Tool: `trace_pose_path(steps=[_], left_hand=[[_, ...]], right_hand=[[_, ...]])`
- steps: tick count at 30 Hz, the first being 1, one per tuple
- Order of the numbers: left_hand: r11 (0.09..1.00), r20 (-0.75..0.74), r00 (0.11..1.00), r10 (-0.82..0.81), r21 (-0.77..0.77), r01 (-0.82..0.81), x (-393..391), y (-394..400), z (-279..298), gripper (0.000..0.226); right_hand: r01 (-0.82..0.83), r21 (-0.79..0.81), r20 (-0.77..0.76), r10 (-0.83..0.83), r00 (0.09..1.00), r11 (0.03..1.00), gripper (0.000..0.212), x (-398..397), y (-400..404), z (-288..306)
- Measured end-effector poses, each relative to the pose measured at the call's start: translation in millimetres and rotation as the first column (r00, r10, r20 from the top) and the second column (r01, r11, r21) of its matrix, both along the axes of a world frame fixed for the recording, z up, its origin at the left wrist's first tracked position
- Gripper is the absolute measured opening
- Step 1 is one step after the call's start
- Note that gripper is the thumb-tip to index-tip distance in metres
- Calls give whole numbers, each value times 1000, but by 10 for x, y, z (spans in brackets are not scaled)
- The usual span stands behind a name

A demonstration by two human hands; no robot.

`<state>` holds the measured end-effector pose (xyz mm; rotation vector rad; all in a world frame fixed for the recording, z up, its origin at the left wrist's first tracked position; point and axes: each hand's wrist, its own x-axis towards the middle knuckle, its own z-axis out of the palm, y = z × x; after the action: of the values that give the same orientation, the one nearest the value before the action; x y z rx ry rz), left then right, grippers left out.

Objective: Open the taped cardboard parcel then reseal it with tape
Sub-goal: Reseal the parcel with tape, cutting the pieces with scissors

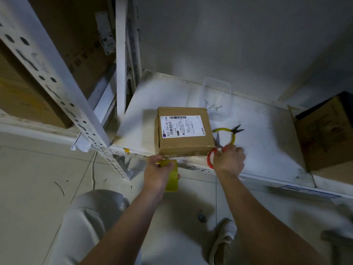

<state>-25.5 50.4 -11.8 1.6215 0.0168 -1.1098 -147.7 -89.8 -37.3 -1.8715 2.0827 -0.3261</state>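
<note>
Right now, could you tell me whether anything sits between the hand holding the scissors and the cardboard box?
Nothing visible does. The right hand grips the red-handled scissors at the box's near right corner, blades pointing toward it. The yellow pliers lie just right of the box, off that path. The left hand holds the tape roll below the shelf edge.

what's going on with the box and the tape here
A person crouches at a low white shelf. The left hand grips a yellowish tape roll at the near edge of a closed box. The right hand holds red-handled scissors by the box's near right corner. Yellow pliers lie just behind.
</note>
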Motion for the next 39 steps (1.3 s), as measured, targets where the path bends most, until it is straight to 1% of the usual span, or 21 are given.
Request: trace_pose_path(steps=[1, 2, 4, 6, 10, 12, 14, 15, 16, 18, 20, 21, 22, 23, 25, 27, 29, 32, 35, 37, 39], left_hand=[[1000, -14, 1000, 27, -1, -27, 4, -4, -12, 29], [999, -12, 999, 43, -4, -44, 7, -8, -18, 26], [998, 5, 998, 59, -6, -59, 11, -10, -30, 26], [998, 11, 998, 69, -1, -69, 19, -12, -42, 22], [998, 12, 998, 61, 6, -61, 21, -20, -17, 19], [999, 1, 999, 50, 20, -50, 28, -28, 4, 19], [998, -9, 998, 58, 21, -58, 41, -31, 28, 19], [998, -19, 998, 60, 21, -59, 46, -28, 35, 21], [998, -25, 998, 54, 21, -54, 48, -18, 54, 22], [999, -34, 998, 46, 25, -45, 49, 7, 67, 29], [999, -45, 999, 26, 22, -25, 22, 30, 66, 42], [999, -32, 999, 9, 34, -8, 22, 40, 29, 48], [999, -19, 1000, -5, 33, 5, 26, 45, -24, 50], [999, -20, 1000, -20, 29, 21, 33, 57, -54, 51], [998, -1, 999, -42, 40, 42, 29, 84, 3, 48], [996, 32, 997, -71, 48, 69, 13, 89, -1, 44], [994, 65, 994, -84, 71, 80, 16, 75, -44, 43], [991, 36, 996, -80, 112, 76, 14, 88, -66, 50], [986, 10, 996, -90, 144, 88, -19, 155, -140, 35], [993, -42, 996, -80, 89, 83, -28, 173, -191, 21], [998, -124, 991, -47, 43, 53, -14, 180, -138, 9]], right_hand=[[-24, 96, -107, 34, 994, 995, 47, -61, 16, -82], [-43, 162, -169, 71, 983, 986, 57, -103, 31, -136], [-68, 184, -220, 108, 970, 981, 67, -136, 31, -184], [-75, 184, -222, 115, 968, 980, 68, -148, -8, -169], [-32, 248, -140, 68, 988, 968, 61, -153, -63, -97], [32, 211, -38, -24, 999, 977, 59, -178, -32, -31], [121, 124, 144, -139, 980, 985, 53, -205, 7, 66], [127, 63, 250, -139, 958, 990, 51, -208, 27, 148], [95, -3, 344, -88, 935, 995, 49, -166, 58, 228], [-76, -108, 491, 120, 863, 991, 43, -11, 109, 377], [-296, -76, 555, 287, 781, 952, 38, 238, 182, 458], [-408, -35, 517, 365, 774, 913, 38, 372, 228, 480], [-505, -11, 435, 459, 775, 863, 40, 498, 277, 503], [-572, -1, 314, 543, 778, 820, 43, 606, 319, 507], [-625, 2, 141, 618, 773, 781, 49, 755, 354, 539], [-641, 34, 80, 637, 766, 767, 55, 811, 319, 552], [-660, 55, 51, 658, 751, 749, 59, 815, 296, 538], [-672, 23, 30, 672, 740, 740, 57, 804, 314, 502], [-677, 19, 46, 676, 736, 736, 59, 797, 323, 468], [-680, 10, 42, 680, 732, 733, 58, 799, 311, 462], [-671, 32, 111, 664, 739, 741, 56, 796, 290, 483]])
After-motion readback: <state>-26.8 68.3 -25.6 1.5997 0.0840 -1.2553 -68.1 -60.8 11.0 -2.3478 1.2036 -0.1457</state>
